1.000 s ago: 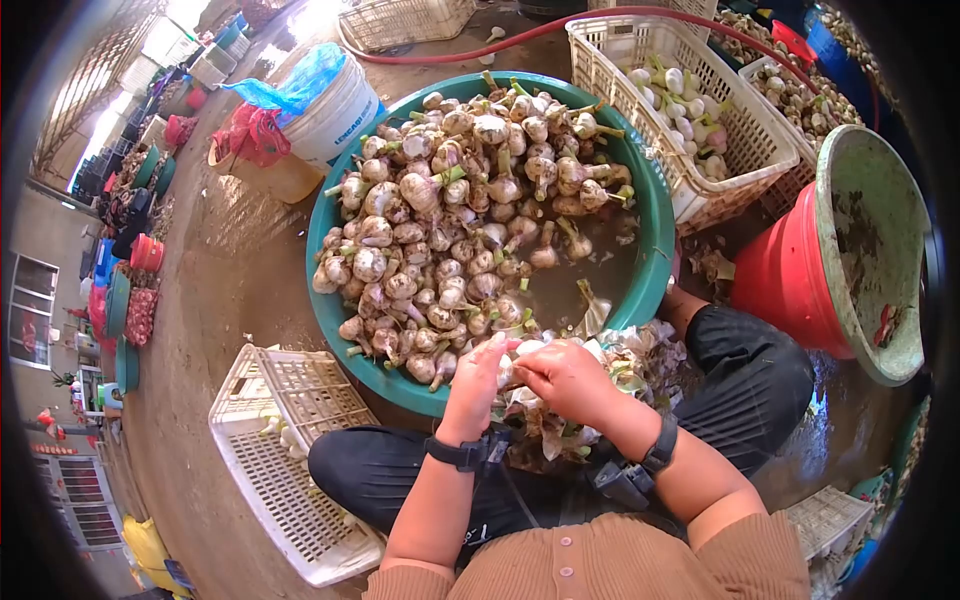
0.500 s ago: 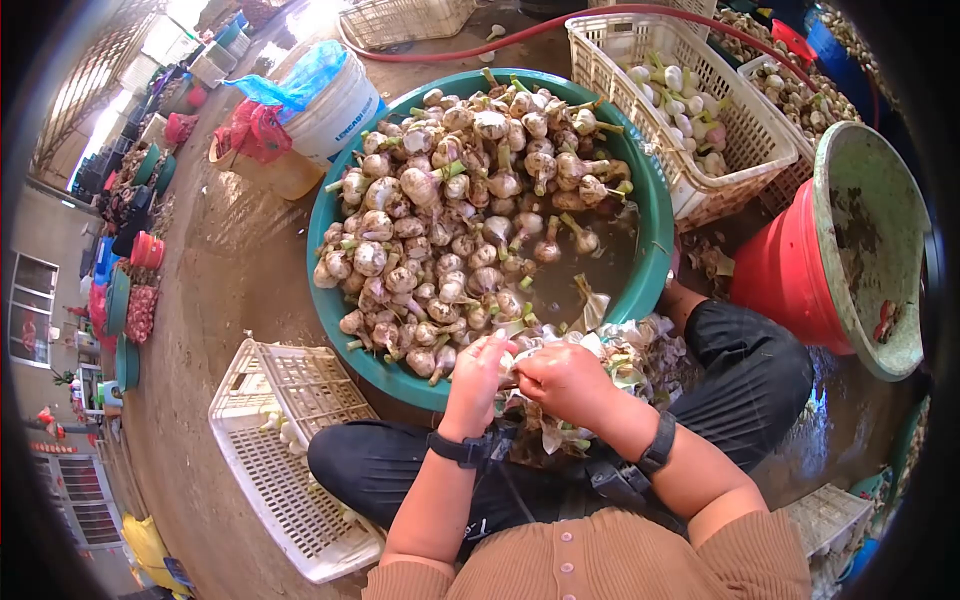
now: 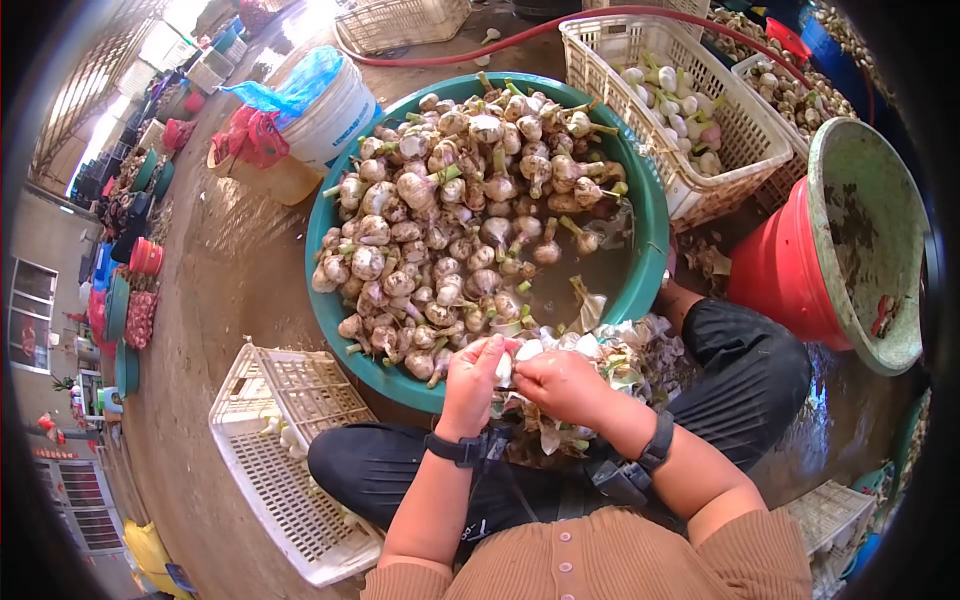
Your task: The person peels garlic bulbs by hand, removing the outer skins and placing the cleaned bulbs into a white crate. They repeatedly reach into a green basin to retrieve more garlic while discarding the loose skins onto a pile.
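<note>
Between my two hands is a white garlic bulb [image 3: 503, 370], partly covered by fingers. My left hand [image 3: 470, 390] is closed round its left side. On the other side my right hand [image 3: 566, 384] pinches close against the bulb; a thin dark sliver shows by its fingertips, too small to name. Both hands are over the near rim of a green tub [image 3: 655, 250], which holds a heap of dirty garlic bulbs [image 3: 420, 230] in muddy water. Loose garlic skins [image 3: 640, 365] are piled just beyond and beneath my right hand.
At the left a white crate [image 3: 290, 480] holds a few peeled bulbs. Another crate [image 3: 690, 150] with cleaned garlic stands beyond the tub. To the right is a tilted red bucket [image 3: 785, 265]. A white bucket [image 3: 330, 115] and a red hose [image 3: 520, 38] are at the back.
My hands have shifted slightly, and more of the white bulb shows between them. White pieces beyond my fingers are more visible. The whole view has moved a little.
</note>
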The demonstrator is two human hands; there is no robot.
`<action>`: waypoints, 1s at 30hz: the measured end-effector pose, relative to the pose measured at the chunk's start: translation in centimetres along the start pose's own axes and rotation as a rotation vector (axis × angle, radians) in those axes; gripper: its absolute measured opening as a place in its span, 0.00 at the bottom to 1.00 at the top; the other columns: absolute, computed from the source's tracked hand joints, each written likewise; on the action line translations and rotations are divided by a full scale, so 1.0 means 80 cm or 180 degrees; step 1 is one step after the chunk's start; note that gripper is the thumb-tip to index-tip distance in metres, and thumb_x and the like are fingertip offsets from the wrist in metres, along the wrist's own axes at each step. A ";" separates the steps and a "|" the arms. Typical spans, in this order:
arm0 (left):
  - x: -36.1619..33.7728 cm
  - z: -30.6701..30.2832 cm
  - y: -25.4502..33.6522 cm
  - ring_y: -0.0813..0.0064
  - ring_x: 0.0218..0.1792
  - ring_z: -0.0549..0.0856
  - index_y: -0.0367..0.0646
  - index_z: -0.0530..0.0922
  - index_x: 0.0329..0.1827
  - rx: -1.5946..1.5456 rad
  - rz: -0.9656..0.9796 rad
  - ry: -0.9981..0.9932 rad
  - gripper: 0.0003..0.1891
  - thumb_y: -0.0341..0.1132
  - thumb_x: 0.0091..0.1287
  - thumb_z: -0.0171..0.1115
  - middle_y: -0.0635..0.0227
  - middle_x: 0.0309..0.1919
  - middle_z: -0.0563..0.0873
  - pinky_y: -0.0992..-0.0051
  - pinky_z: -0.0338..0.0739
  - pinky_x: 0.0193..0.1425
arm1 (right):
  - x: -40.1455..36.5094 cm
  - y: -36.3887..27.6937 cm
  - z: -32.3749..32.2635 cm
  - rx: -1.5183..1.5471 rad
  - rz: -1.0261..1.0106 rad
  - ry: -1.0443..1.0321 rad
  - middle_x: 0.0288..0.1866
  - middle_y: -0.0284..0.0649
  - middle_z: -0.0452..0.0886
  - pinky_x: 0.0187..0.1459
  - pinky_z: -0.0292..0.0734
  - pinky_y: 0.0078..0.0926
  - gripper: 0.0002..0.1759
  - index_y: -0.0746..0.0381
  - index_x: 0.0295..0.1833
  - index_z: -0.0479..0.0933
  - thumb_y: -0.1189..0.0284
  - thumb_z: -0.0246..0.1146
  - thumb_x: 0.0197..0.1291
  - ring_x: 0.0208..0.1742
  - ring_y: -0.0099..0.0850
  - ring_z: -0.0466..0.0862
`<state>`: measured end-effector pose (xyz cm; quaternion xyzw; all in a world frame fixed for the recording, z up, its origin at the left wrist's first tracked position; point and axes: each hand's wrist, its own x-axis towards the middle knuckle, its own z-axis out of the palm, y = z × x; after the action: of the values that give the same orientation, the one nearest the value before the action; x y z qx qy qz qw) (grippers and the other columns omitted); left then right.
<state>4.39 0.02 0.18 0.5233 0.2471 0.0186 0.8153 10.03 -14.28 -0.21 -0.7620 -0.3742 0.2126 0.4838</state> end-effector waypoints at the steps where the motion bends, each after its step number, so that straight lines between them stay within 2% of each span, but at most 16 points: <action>1: 0.001 -0.001 -0.003 0.86 0.29 0.77 0.35 0.81 0.38 0.0000 0.0002 -0.0002 0.11 0.35 0.67 0.55 0.72 0.30 0.83 0.84 0.71 0.34 | 0.000 -0.002 -0.001 -0.0747 -0.0463 0.0060 0.24 0.42 0.78 0.30 0.73 0.36 0.07 0.61 0.30 0.75 0.69 0.58 0.54 0.27 0.40 0.79; 2: 0.002 -0.002 -0.008 0.85 0.29 0.77 0.35 0.80 0.37 0.0069 -0.0081 0.0058 0.12 0.36 0.68 0.54 0.71 0.29 0.82 0.84 0.71 0.35 | 0.000 -0.007 -0.004 -0.0796 -0.0455 0.0014 0.25 0.41 0.79 0.30 0.74 0.39 0.06 0.60 0.28 0.75 0.70 0.59 0.51 0.29 0.44 0.79; 5: 0.000 -0.004 -0.010 0.83 0.29 0.78 0.35 0.80 0.36 -0.0043 -0.0280 0.0139 0.13 0.38 0.68 0.54 0.70 0.27 0.81 0.83 0.71 0.36 | -0.003 0.002 0.001 -0.0414 -0.0156 0.0083 0.24 0.41 0.78 0.30 0.74 0.39 0.05 0.59 0.28 0.75 0.69 0.60 0.51 0.28 0.42 0.79; 12: -0.001 0.000 -0.008 0.80 0.29 0.79 0.34 0.79 0.36 -0.0223 -0.0547 0.0109 0.14 0.39 0.68 0.53 0.69 0.27 0.81 0.81 0.72 0.36 | -0.007 -0.006 0.000 -0.0702 -0.0296 0.0038 0.24 0.42 0.78 0.32 0.74 0.38 0.06 0.58 0.26 0.76 0.69 0.57 0.52 0.29 0.43 0.79; 15: -0.004 0.001 -0.013 0.81 0.30 0.79 0.35 0.79 0.36 -0.0340 -0.0517 0.0071 0.15 0.40 0.69 0.53 0.68 0.29 0.81 0.81 0.72 0.36 | -0.005 0.012 0.012 -0.0624 0.0261 0.0062 0.22 0.39 0.77 0.29 0.73 0.35 0.08 0.61 0.27 0.75 0.69 0.57 0.53 0.25 0.37 0.79; 17: -0.003 -0.003 -0.026 0.82 0.31 0.79 0.35 0.79 0.38 -0.0187 -0.0238 0.0056 0.15 0.40 0.69 0.52 0.69 0.30 0.82 0.82 0.72 0.36 | -0.005 0.036 0.024 0.1586 0.1816 -0.0217 0.20 0.34 0.75 0.27 0.72 0.29 0.11 0.63 0.28 0.76 0.67 0.57 0.56 0.23 0.26 0.76; 18: -0.002 -0.005 -0.029 0.83 0.31 0.78 0.34 0.79 0.40 -0.0032 0.0038 0.0046 0.16 0.41 0.69 0.52 0.69 0.31 0.82 0.82 0.72 0.37 | -0.007 0.036 0.027 0.2017 0.1824 -0.0114 0.21 0.30 0.73 0.26 0.70 0.25 0.12 0.64 0.28 0.77 0.66 0.59 0.57 0.24 0.19 0.72; 19: -0.002 -0.005 -0.025 0.83 0.31 0.78 0.34 0.79 0.40 -0.0031 0.0045 0.0044 0.16 0.41 0.69 0.52 0.69 0.31 0.82 0.82 0.72 0.37 | -0.005 0.021 0.019 0.2015 0.1816 -0.0112 0.21 0.30 0.73 0.26 0.70 0.25 0.12 0.64 0.28 0.77 0.66 0.59 0.57 0.24 0.19 0.72; 21: -0.004 -0.011 -0.013 0.85 0.33 0.78 0.34 0.78 0.45 0.0415 0.0499 -0.0195 0.18 0.42 0.70 0.51 0.69 0.34 0.82 0.83 0.72 0.38 | -0.006 -0.012 0.003 0.2852 0.2166 -0.0275 0.22 0.35 0.77 0.29 0.71 0.30 0.10 0.63 0.29 0.78 0.67 0.60 0.56 0.23 0.26 0.75; 22: -0.002 -0.019 -0.013 0.86 0.36 0.78 0.33 0.76 0.50 0.0528 0.0532 -0.0302 0.21 0.45 0.68 0.54 0.70 0.36 0.82 0.84 0.72 0.40 | -0.007 -0.006 0.009 0.2856 0.2171 -0.0274 0.22 0.35 0.77 0.29 0.71 0.30 0.10 0.63 0.29 0.78 0.67 0.60 0.56 0.23 0.26 0.75; 24: -0.007 -0.029 0.003 0.86 0.36 0.78 0.33 0.75 0.52 0.1131 0.0123 -0.0422 0.22 0.45 0.66 0.57 0.71 0.37 0.81 0.84 0.72 0.40 | -0.007 0.005 0.023 0.0020 -0.0150 0.1133 0.25 0.41 0.79 0.31 0.71 0.35 0.10 0.62 0.29 0.79 0.67 0.61 0.56 0.24 0.37 0.76; 25: -0.009 -0.029 0.010 0.86 0.36 0.78 0.34 0.74 0.53 0.1724 -0.0275 -0.0520 0.23 0.45 0.64 0.59 0.72 0.37 0.81 0.85 0.72 0.40 | -0.006 0.006 0.017 0.0022 -0.0156 0.1149 0.25 0.41 0.79 0.31 0.71 0.35 0.10 0.62 0.29 0.79 0.67 0.61 0.56 0.24 0.37 0.76; 27: -0.021 -0.020 0.011 0.87 0.34 0.76 0.33 0.75 0.52 0.1281 -0.0294 -0.0535 0.22 0.39 0.60 0.65 0.72 0.35 0.81 0.81 0.74 0.40 | -0.004 0.005 -0.001 -0.0641 -0.0540 0.1124 0.31 0.43 0.81 0.30 0.70 0.33 0.06 0.62 0.34 0.80 0.72 0.62 0.53 0.29 0.45 0.75; 28: -0.027 -0.016 0.012 0.86 0.34 0.76 0.33 0.74 0.54 0.1561 -0.0088 -0.0510 0.23 0.36 0.57 0.67 0.72 0.35 0.81 0.82 0.74 0.40 | -0.006 0.010 0.003 -0.0599 -0.0280 0.1035 0.28 0.38 0.81 0.31 0.71 0.31 0.08 0.64 0.33 0.79 0.69 0.61 0.57 0.28 0.34 0.78; 29: -0.032 -0.012 0.016 0.86 0.33 0.76 0.34 0.73 0.55 0.1836 0.0126 -0.0486 0.25 0.33 0.55 0.68 0.71 0.36 0.81 0.82 0.73 0.39 | -0.004 0.013 0.004 -0.0598 -0.0282 0.1039 0.28 0.38 0.81 0.31 0.71 0.31 0.08 0.64 0.33 0.79 0.69 0.61 0.57 0.28 0.34 0.78; 30: -0.035 -0.008 0.027 0.86 0.34 0.77 0.36 0.71 0.58 0.3091 0.0871 -0.0620 0.28 0.29 0.52 0.67 0.70 0.38 0.81 0.83 0.74 0.40 | 0.000 0.015 0.004 0.0599 0.0719 0.1053 0.24 0.36 0.80 0.30 0.70 0.30 0.11 0.63 0.32 0.80 0.67 0.60 0.59 0.26 0.28 0.76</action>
<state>2.16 0.75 2.91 0.8685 0.0795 -0.0406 0.4876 10.24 -14.43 -1.43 -0.7751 -0.1805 0.1716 0.5806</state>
